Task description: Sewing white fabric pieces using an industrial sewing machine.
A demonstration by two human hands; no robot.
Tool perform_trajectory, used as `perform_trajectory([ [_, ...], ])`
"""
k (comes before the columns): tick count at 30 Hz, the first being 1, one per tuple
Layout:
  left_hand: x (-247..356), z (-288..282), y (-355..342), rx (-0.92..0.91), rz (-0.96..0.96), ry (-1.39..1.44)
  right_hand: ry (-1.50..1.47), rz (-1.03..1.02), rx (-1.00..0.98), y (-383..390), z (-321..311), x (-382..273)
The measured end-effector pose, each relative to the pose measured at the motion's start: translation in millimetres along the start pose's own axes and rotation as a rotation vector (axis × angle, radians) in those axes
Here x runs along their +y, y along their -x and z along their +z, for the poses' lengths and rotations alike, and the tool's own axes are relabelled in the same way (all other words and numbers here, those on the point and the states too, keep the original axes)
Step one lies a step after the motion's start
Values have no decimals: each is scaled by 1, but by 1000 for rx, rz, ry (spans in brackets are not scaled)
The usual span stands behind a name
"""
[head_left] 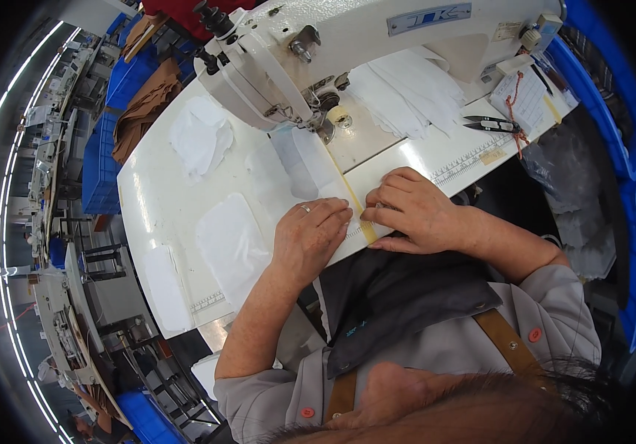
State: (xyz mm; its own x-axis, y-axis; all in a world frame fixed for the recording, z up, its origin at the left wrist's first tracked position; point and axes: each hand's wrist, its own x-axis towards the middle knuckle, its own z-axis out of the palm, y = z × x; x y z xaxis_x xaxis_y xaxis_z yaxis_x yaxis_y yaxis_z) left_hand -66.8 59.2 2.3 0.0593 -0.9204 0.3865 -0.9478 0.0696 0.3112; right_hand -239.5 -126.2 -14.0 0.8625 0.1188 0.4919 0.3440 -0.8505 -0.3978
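A narrow yellow strip (344,181) runs from beneath the needle area of the white sewing machine (259,81) to the table's near edge. My left hand (312,235) lies flat just left of it, fingers stretched forward over the lower part of a thin, translucent white sheet (305,166). On the strip's right side, my right hand (413,211) has curled fingers, with thumb and fingertips closed at the strip. Part of the strip's near end is hidden by these fingers. The sheet's far end reaches the machine's presser foot.
White cut pieces (407,89) lie under the machine arm; more white pieces (233,240) rest at left. Black thread snips (490,123) with red cord lie at right beside papers (521,100). Blue bins (101,166) with brown pieces (148,107) stand beyond the left edge.
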Motion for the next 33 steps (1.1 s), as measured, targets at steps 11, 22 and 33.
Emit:
perform_trajectory([
  [11, -8, 1, 4, 39, -218, 285, 62, -71, -14, 0, 2, -2],
  [22, 1, 4, -2, 41, 72, -43, 13, -78, 12, 3, 4, 2],
  [33, 1, 0, -4, 3, 55, -3, -77, -31, -20, -1, -4, 2],
])
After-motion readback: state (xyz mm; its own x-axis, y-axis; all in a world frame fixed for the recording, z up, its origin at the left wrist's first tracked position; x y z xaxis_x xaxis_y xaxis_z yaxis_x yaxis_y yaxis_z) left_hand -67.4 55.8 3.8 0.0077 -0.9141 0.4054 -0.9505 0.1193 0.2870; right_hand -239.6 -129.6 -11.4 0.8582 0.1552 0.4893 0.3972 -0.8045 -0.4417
